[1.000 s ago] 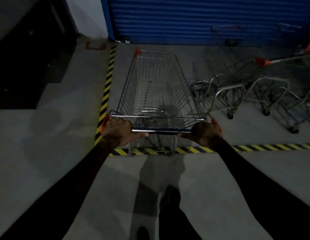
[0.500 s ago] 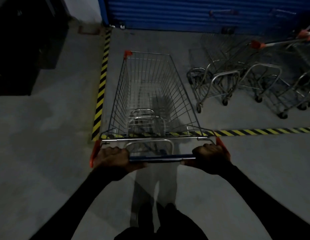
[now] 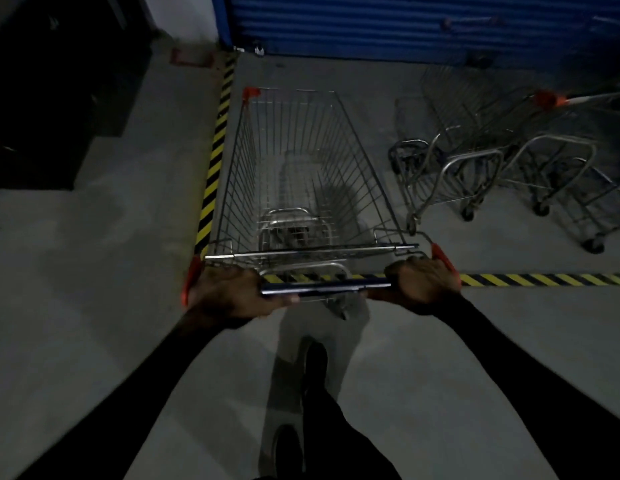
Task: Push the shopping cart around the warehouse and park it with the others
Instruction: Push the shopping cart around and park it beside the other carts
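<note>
Shopping cart (image 3: 301,174) sits centre frame, wire basket w/ nothing loose in it; only the folded child-seat flap shows at the near end, blurry. Handle bar (image 3: 325,287) runs across mid-frame. Left hand (image 3: 228,294) wraps the bar's left end, fingers curled over, thumb lying along the bar. Right hand (image 3: 422,284) grips the right end, knuckles up, fingers curled round. Both arms in dark sleeves, coming in from the lower corners.

Parked carts (image 3: 502,161) stand at right of frame, nested, apart from the held cart w/ a strip of bare floor between. They're dim; how many can't be told, and the rightmost is cut by the frame edge. Cart wheels under the held basket are hidden. One leg and dark shoes show at bottom centre, in shadow.

Hazard tape (image 3: 216,150), yellow/black, runs up the cart's left side, just beside the basket, and another strip crosses under the handle toward the right edge. Blue roller shutter (image 3: 405,26) closes off the top of frame, w/ open concrete between it and the cart's front. Dark block (image 3: 52,98) fills upper left, too dark to identify. Bare concrete floor (image 3: 93,271) at left and lower frame.
</note>
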